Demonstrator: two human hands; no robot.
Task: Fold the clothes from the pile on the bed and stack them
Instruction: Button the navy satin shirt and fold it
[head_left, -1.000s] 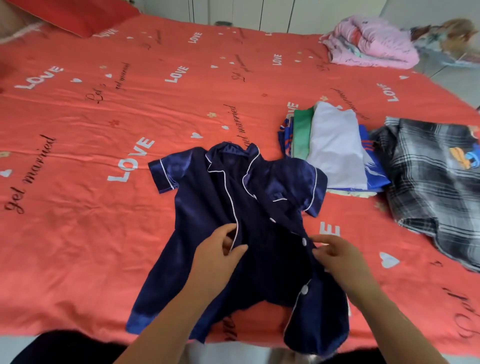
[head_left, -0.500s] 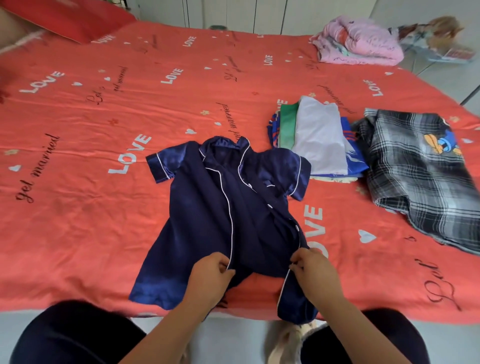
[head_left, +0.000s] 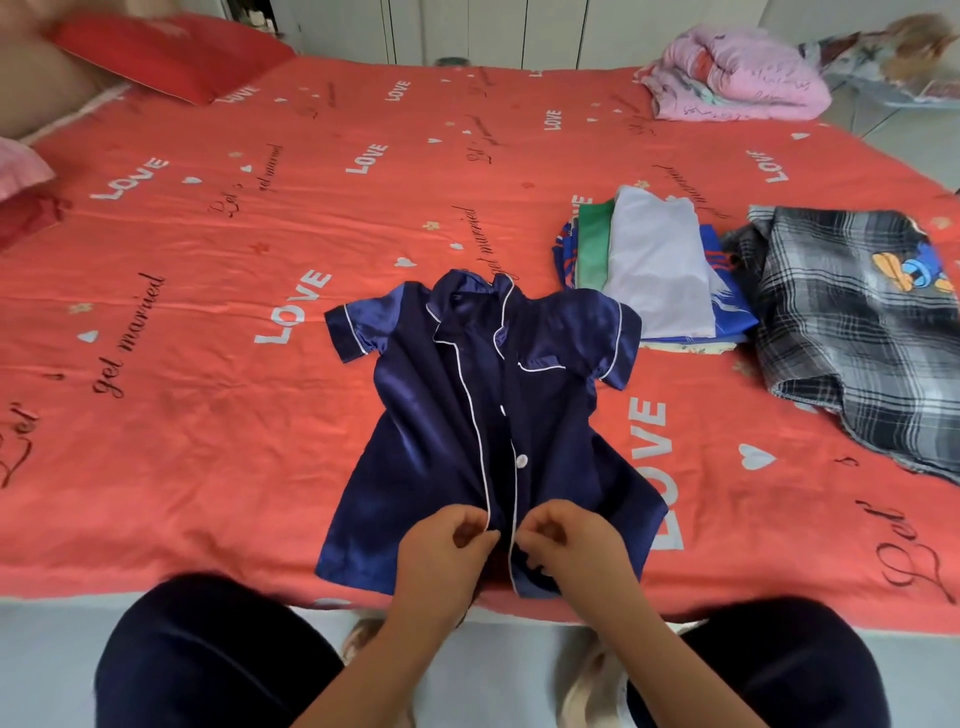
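Left hand (head_left: 441, 556), right hand (head_left: 571, 545) drew together at hem of navy shirt (head_left: 431, 431), closing fronts; each pinched placket. Shirt lay 6 o'clock on bed (head_left: 208, 415), unfolded. Done: folded stack (head_left: 660, 265), 2 o'clock. Left: plaid garment (head_left: 857, 322), 3 o'clock.

The bed (head_left: 208, 441), covered in a red sheet printed with white "LOVE" lettering, is carrying every item. A navy shirt (head_left: 431, 415) is lying flat at the near edge, collar pointing away. A folded stack (head_left: 657, 265) is resting just beyond the shirt's right sleeve. A plaid garment (head_left: 857, 338) is lying right of the shirt, touching the stack. A pink bundle (head_left: 737, 73) is sitting far beyond the shirt to its right, and a red pillow (head_left: 171, 52) far beyond to its left.
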